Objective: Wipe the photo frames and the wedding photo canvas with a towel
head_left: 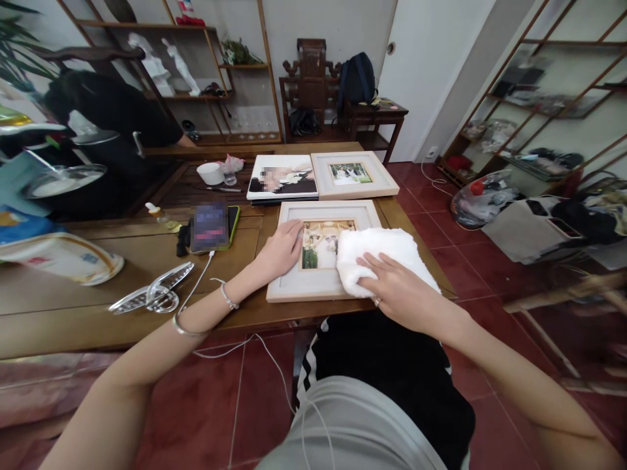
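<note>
A pale wooden picture frame (287,287) with a photo in it lies flat at the table's near edge. My left hand (283,249) rests on its left side, fingers stretched out flat, touching the frame's face near the photo. Over the right part of the frame lies a folded white towel (392,245), which hides that side. My right hand (392,284) presses on the towel and grips its near edge. Behind it are a second framed photo (350,173) and an unframed photo panel (283,177), side by side.
To the left on the wooden table (235,287) are a clear hair claw (157,290), a phone (209,228) with a white cable, a small dropper bottle (164,217), a white tape roll (210,173) and a plastic packet (59,251). A dark-sleeved person (108,104) is at the far left.
</note>
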A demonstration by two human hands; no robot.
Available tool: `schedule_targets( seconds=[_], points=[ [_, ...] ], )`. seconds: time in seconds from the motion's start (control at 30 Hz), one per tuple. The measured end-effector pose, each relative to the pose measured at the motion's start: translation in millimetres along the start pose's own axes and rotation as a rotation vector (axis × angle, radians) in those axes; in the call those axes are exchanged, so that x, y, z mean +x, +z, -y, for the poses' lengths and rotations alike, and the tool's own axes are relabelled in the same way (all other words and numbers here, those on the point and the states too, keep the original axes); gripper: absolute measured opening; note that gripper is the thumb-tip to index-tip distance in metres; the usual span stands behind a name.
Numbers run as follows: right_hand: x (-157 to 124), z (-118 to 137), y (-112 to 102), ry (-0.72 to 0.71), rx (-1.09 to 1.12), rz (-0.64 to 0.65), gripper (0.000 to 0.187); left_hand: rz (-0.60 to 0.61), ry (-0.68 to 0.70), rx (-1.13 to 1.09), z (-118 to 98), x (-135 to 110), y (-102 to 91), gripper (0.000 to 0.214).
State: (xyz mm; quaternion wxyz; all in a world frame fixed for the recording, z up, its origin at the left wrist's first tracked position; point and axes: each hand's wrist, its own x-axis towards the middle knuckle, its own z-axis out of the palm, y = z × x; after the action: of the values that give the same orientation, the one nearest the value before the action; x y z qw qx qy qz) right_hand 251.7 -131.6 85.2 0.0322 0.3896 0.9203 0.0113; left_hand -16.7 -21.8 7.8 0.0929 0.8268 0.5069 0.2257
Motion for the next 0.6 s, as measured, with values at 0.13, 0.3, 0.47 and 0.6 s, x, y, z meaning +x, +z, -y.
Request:
schedule_targets(
  seconds=[0.13,0.3,0.47,0.6],
  points=[
    [8.2,-4.0,0.7,0.015,0.003,0.003,0.038,-0.011,0.0,-0.003,-1.4,-1.0,0.1,0.045],
    [17.0,-8.0,2.6,-0.001,-0.007,-0.012,0.038,-0.015,-0.009,-0.003,-2.3,-0.8,0.0,0.044],
    [22.0,-9.1,6.0,0.001,-0.035,-0.019,0.038,-0.011,-0.004,-0.006,-2.2,-0.4,-0.5,0.044],
    [26.6,-11.8,3.3,0.01,-0.057,-0.006,0.037,-0.019,0.0,-0.012,-2.0,-0.4,0.1,0.045]
  ],
)
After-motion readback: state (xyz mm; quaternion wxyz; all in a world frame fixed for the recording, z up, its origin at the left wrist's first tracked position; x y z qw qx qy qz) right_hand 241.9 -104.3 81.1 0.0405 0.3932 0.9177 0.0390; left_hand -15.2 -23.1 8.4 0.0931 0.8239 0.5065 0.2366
